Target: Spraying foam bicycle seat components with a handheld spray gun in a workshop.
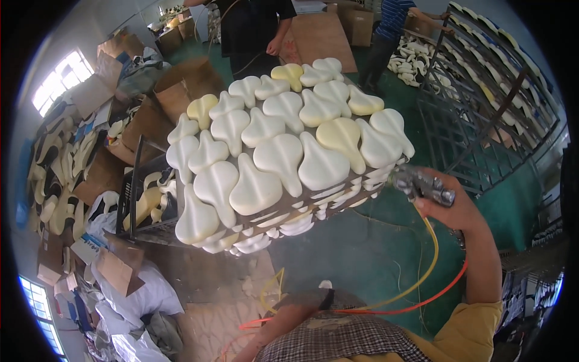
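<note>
My right hand (443, 202) is wrapped round a metal spray gun (422, 186) at the right end of the rack. From the gun a yellow hose (433, 241) and an orange-red hose (449, 283) loop down toward my body. Before me, rows of bicycle-saddle-shaped foam pads (277, 155) cover a layered rack, most of them white and a few yellow (341, 139). More pads peep out along the lower layers (295, 224). My left forearm (280, 323) crosses low in front of my checked apron; its hand is dark and blurred, and its fingers cannot be made out.
Another person (256, 36) stands behind the rack holding a thin hose. At the right, a second person (392, 36) grips a tilted metal rack (482, 114) of pads. Cardboard boxes (142, 130), heaped pads (57, 175) and white sacks (148, 295) crowd the left side.
</note>
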The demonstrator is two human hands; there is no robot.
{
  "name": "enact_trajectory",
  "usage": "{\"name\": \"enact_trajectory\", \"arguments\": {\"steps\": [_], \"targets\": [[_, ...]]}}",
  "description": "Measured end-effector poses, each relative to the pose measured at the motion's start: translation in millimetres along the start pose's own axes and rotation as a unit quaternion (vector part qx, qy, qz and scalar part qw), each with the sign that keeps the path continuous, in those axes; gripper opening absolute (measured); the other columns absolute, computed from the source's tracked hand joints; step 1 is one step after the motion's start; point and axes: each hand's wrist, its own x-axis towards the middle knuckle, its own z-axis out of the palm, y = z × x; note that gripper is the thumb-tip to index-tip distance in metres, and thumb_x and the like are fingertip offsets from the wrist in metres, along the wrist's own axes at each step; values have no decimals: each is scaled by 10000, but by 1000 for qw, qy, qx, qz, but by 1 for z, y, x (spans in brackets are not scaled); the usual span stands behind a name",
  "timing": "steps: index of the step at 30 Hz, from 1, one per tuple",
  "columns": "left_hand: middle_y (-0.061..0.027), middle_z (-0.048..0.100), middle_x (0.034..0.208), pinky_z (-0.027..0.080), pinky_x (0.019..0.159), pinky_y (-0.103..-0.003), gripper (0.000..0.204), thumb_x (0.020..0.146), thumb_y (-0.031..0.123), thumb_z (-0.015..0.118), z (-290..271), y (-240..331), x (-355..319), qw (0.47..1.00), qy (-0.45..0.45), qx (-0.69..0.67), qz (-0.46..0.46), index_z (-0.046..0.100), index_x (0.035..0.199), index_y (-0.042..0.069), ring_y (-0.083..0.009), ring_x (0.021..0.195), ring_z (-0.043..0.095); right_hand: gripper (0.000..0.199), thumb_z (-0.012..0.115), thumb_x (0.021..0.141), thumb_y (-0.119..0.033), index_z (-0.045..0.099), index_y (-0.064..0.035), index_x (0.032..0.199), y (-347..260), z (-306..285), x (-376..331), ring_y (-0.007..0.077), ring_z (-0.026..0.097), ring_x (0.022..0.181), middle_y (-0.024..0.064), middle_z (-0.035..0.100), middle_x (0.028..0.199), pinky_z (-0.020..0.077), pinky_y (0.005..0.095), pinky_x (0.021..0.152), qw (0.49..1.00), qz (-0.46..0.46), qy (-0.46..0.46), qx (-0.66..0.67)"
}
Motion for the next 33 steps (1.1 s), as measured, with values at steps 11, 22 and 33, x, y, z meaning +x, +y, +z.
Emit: {"name": "enact_trajectory", "arguments": {"steps": [11,22,33], "targets": [[-149,639,1032,470,842,-388,305,901,334,491,-16,-7,-23,999,-10,27,-17,619,1109,152,-326,1006,595,479,624,794,-62,501,-11,1254,-4,8,-35,84,548,637,31,591,823,469,237,574,999,5,53,-8],[-165,639,939,479,787,-426,336,901,382,472,8,-70,-28,999,-20,35,22,613,1043,113,-342,932,611,483,612,793,-14,501,-10,1263,-28,53,-4,79,535,655,21,583,832,455,233,576,998,-34,50,30],[-158,647,904,503,742,-398,288,913,345,463,10,-81,-56,998,29,48,16,622,1006,124,-329,904,624,470,627,782,-38,513,-6,1237,-51,82,10,79,528,628,21,584,816,467,240,592,999,-31,-26,7]]}}
